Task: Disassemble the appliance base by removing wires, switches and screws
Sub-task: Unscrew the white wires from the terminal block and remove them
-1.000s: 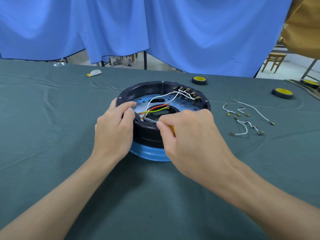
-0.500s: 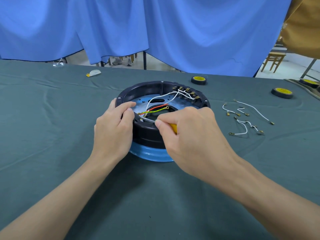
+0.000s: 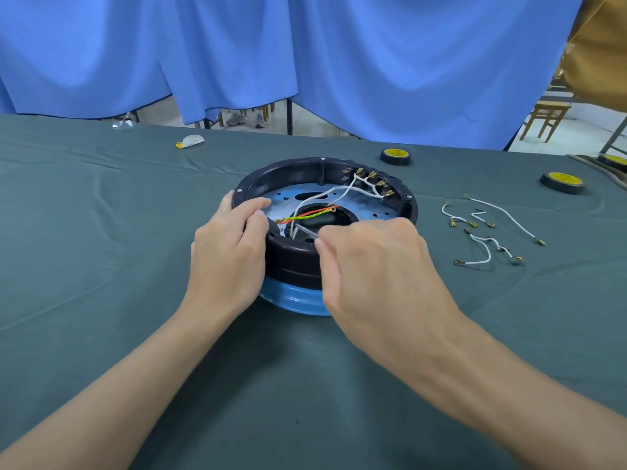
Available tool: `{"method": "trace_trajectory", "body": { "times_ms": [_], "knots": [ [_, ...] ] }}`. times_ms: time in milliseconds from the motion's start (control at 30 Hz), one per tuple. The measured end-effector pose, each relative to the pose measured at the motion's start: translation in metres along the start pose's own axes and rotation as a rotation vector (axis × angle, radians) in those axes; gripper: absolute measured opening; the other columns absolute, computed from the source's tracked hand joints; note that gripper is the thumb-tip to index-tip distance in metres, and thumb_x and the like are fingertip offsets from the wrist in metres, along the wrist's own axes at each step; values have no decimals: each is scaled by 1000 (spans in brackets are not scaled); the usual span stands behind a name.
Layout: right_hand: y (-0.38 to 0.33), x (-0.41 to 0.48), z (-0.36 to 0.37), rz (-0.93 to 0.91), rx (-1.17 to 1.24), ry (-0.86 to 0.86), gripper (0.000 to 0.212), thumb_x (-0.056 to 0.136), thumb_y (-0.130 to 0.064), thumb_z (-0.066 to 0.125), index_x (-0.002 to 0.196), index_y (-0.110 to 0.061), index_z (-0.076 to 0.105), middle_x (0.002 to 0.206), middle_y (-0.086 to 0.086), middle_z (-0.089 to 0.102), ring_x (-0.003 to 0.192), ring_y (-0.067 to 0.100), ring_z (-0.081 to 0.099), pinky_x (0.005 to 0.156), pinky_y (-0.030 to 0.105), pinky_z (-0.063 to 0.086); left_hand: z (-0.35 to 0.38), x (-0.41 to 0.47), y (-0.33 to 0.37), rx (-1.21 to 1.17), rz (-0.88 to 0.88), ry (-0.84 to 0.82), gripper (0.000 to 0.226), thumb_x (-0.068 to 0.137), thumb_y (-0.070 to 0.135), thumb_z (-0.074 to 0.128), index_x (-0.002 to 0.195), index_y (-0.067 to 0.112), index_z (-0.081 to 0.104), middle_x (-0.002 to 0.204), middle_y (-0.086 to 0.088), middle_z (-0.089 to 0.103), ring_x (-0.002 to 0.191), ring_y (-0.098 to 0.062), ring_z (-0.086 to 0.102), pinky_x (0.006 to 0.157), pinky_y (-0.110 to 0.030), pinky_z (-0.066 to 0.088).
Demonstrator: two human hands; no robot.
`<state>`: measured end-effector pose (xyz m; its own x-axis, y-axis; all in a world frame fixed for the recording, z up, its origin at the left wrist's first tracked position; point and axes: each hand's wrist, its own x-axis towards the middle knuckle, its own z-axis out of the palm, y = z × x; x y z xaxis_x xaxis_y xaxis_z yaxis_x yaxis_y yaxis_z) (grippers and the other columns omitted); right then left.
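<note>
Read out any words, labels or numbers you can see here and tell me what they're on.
None can be read.
Yellow label on middle tape roll: too blurred to read.
Yellow label on right tape roll: too blurred to read.
White scrap: too small to tell.
Base: no marking shows.

No readable text; yellow labels (image 3: 560, 178) on tape rolls (image 3: 395, 160) are blurred.

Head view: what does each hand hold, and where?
Right hand grips a thin metal tool by its hidden handle end; left hand holds the base by its near-left rim.
</note>
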<state>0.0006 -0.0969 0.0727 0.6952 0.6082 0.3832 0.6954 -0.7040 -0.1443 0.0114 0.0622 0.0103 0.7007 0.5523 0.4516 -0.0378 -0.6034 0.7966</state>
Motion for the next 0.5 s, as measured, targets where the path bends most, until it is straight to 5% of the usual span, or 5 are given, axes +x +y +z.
{"method": "trace_trajectory", "body": {
  "times_ms": [267,367,500],
  "knots": [
    [8,-1,0,6,50,3,43,94,-18,47,57,-18,24,52,-1,25,51,17,23,54,32,21,0,1,1,-10,5,6,45,84,30,34,109,24,71,110,14,62,89,-5,50,82,-31,37],
    [18,2,-3,-5,84,47,39,98,-28,44,60,-17,44,51,0,34,51,18,31,56,35,30,1,0,1,-17,8,1,45,84,31,34,108,24,71,111,15,62,88,-4,50,81,-30,37],
    [35,12,-21,61,305,160,23,93,-32,55,80,-20,68,47,-14,50,55,3,48,59,9,36,0,1,-2,-13,12,-22,45,83,33,34,109,26,71,111,16,61,88,-2,50,81,-28,35]
  ]
}}
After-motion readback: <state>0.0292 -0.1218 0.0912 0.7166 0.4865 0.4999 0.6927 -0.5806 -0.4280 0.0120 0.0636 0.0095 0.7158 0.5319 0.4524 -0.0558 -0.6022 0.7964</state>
